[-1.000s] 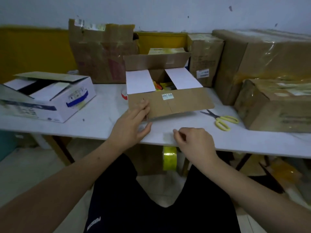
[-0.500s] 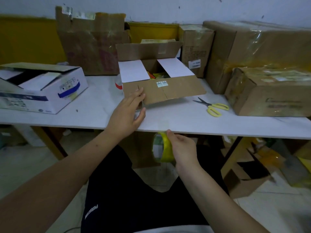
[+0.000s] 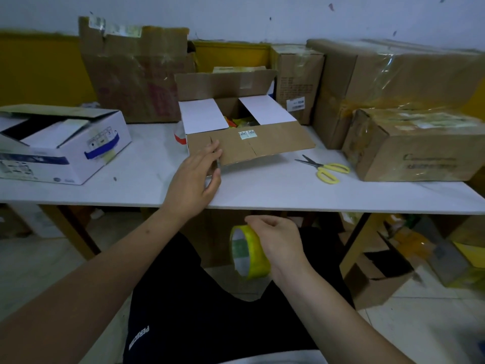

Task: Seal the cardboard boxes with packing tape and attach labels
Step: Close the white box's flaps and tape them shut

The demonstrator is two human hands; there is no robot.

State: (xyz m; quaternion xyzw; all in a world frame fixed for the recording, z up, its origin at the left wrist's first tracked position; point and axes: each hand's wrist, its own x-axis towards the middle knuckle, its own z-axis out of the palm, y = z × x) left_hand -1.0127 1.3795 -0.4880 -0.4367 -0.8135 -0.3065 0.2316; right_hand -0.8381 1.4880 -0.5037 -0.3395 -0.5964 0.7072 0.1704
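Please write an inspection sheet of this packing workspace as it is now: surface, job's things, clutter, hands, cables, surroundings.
Surface: white table, marked.
Job's things: open cardboard box, flaps up, small label on front flap; tape roll below table edge.
Clutter: yellow scissors; white box; taped boxes at right.
Hands: left hand touches front flap; right hand has its grip on the tape roll.
Cables: nothing seen.
Surroundings: cardboard scraps on floor.
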